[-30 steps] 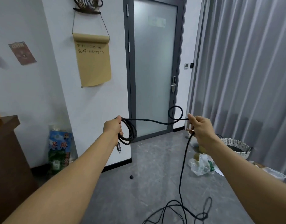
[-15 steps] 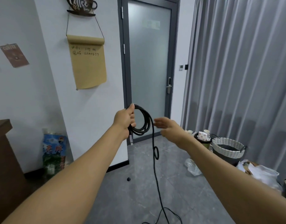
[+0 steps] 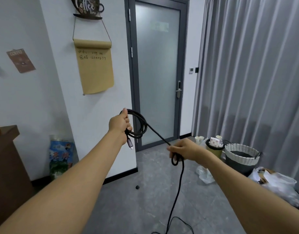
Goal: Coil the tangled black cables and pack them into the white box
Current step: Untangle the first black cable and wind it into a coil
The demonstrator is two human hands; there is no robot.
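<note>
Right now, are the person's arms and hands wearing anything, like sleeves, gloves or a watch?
No. Both arms are bare as far as the picture shows, with no sleeves in view. The left hand and right hand wear no gloves, and no watch, bracelet or ring shows on either.

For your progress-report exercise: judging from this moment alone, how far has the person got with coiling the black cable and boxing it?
Done: a few loops of the black cable hang gathered in the left hand, the plug dangling below. In hand: the right hand grips the next stretch, with a small kink beside its fingers. Left: the rest trails to the floor uncoiled, and no white box is in view, so packing has not begun.
</note>
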